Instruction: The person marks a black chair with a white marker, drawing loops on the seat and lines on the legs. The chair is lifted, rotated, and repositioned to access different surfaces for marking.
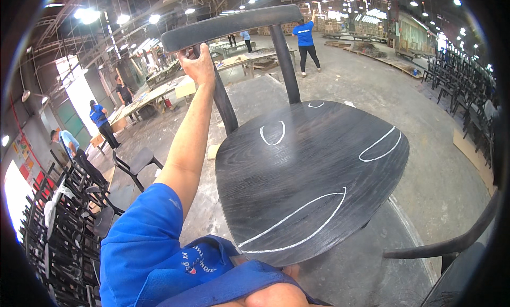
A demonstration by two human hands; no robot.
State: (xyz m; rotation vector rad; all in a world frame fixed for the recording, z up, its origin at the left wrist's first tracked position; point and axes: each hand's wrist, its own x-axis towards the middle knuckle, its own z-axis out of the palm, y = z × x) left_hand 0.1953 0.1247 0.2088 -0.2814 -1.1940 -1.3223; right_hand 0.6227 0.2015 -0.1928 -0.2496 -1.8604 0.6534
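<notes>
A black wooden chair (249, 171) is raised in front of me, its seat tilted toward my view. White curved chalk-like outlines mark several places on the seat's dark grain. My left hand (198, 66) is closed around the top of the left back post, just beneath the curved backrest rail (231, 28). The thumb lies up along the rail's underside and the other fingers are partly hidden behind. Below the near seat edge a small patch of skin shows, too little to make out as my right hand.
Stacked black chairs (58, 238) crowd the left, and more chairs (462, 86) line the right. A dark curved chair part (441, 248) juts in at lower right. A person in a blue shirt (305, 38) stands beyond the seat; others stand near long worktables (154, 97).
</notes>
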